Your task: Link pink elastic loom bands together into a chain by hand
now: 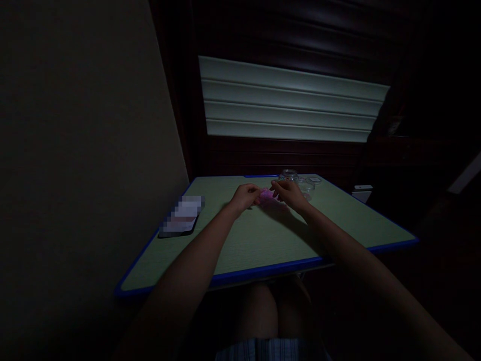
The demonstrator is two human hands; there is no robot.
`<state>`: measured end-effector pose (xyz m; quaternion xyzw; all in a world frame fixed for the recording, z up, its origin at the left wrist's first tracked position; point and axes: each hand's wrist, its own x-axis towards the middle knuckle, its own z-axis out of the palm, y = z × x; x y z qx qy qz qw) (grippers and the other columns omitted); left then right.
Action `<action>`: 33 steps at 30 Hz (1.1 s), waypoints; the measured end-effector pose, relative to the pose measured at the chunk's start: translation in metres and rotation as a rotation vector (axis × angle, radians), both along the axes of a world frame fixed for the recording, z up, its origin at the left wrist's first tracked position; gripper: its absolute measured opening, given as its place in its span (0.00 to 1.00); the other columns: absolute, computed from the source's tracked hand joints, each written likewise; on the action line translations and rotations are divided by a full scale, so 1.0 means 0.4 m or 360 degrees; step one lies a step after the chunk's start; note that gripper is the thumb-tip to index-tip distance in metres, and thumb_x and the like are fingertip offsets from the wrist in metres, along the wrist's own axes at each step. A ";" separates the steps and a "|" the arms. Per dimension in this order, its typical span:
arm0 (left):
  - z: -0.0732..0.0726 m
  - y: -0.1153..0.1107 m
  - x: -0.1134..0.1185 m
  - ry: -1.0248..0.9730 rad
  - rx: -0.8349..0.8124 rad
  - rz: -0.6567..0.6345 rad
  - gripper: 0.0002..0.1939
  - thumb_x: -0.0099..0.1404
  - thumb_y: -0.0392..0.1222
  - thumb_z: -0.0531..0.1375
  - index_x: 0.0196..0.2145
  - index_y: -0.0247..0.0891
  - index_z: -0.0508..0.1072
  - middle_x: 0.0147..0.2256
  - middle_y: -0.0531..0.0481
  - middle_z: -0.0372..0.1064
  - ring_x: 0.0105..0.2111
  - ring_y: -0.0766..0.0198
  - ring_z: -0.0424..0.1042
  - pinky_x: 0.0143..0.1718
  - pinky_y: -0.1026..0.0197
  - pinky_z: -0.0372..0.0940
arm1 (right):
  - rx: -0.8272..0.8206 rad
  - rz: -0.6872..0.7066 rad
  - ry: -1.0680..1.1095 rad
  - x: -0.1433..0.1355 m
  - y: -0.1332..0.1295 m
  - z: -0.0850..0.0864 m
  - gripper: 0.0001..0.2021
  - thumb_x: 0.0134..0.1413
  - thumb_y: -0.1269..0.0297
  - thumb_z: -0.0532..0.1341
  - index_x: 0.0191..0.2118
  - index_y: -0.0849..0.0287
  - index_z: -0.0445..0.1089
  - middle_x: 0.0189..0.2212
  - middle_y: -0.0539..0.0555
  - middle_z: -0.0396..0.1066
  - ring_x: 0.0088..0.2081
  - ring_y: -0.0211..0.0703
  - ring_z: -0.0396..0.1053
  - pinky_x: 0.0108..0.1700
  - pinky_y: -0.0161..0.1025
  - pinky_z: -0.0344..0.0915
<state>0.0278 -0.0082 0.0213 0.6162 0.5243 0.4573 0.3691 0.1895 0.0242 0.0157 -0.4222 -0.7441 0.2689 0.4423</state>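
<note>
Over the green table [263,240] I've got left hand [246,195] and right hand [289,193] both pinching what's probably pink paper [267,197]; tug unevenly and it could tear.

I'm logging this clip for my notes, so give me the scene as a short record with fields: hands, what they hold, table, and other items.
setting: dim room, slatted blind behind the table
table: green top with blue edge
left hand: gripping the left end of the pink item
right hand: gripping its right end
held item: small pink piece, kind unclear in the dark
left of hands: flat phone-like object lying on the table
far edge: clear glass jar, another clear piece beside it
</note>
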 end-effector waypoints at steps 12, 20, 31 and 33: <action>-0.008 0.005 -0.004 0.0027 0.0019 -0.0059 0.12 0.53 0.47 0.58 0.29 0.34 0.69 0.20 0.52 0.65 0.18 0.72 0.62 0.18 0.70 0.55 | -0.0201 0.0082 0.0046 -0.004 -0.006 -0.002 0.21 0.51 0.50 0.52 0.30 0.66 0.69 0.21 0.54 0.68 0.18 0.30 0.60 0.20 0.28 0.58; -0.018 0.013 -0.006 0.0004 0.0019 -0.0123 0.08 0.54 0.42 0.58 0.30 0.34 0.69 0.21 0.52 0.65 0.19 0.73 0.63 0.19 0.70 0.55 | -0.0189 0.0067 0.0003 -0.003 0.001 -0.008 0.22 0.50 0.49 0.52 0.29 0.66 0.69 0.21 0.54 0.68 0.18 0.29 0.60 0.19 0.28 0.58; -0.014 0.006 -0.003 -0.0053 0.0014 -0.0067 0.06 0.54 0.38 0.58 0.30 0.33 0.69 0.21 0.52 0.65 0.19 0.72 0.64 0.19 0.71 0.56 | -0.0136 0.0088 -0.0051 -0.004 -0.001 -0.006 0.21 0.48 0.48 0.54 0.26 0.66 0.68 0.20 0.53 0.66 0.18 0.30 0.59 0.20 0.29 0.56; -0.012 0.004 -0.003 -0.0050 0.0004 -0.0064 0.06 0.54 0.38 0.58 0.31 0.34 0.69 0.21 0.51 0.66 0.19 0.73 0.64 0.18 0.71 0.56 | -0.0135 0.0088 -0.0062 -0.005 -0.004 -0.005 0.20 0.46 0.49 0.55 0.25 0.65 0.67 0.19 0.52 0.66 0.18 0.30 0.59 0.20 0.29 0.55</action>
